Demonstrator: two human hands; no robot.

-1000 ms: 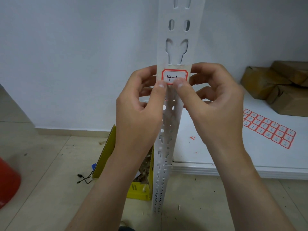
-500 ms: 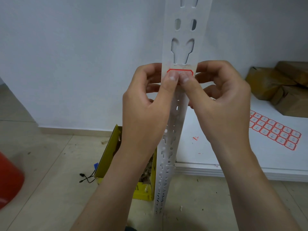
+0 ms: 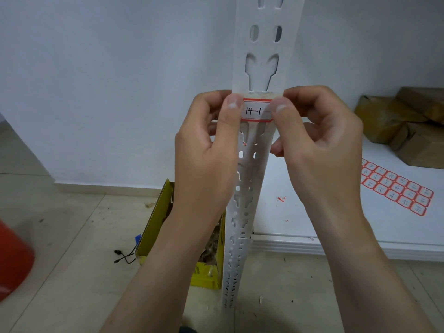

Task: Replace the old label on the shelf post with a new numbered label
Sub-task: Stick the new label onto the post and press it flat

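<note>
Left hand [image 3: 206, 150], right hand [image 3: 319, 145] spread apart; label [image 3: 256, 111] (14-1) pinched between.

The white perforated metal shelf post [image 3: 265, 44] is showing a matt painted finish. On its face, the red-bordered white paper label [image 3: 256, 112] is looking smooth and dull, with a strip of yellowish glue residue [image 3: 260, 94] sitting rough just above it. Right of the post, the smooth white shelf board [image 3: 324, 219] is carrying a sheet of red-bordered paper stickers [image 3: 396, 188] and creased brown paper parcels [image 3: 408, 131]. Left of the post's foot, a yellow cardboard box [image 3: 153, 227] is standing on smooth beige floor tiles [image 3: 72, 224].
</note>
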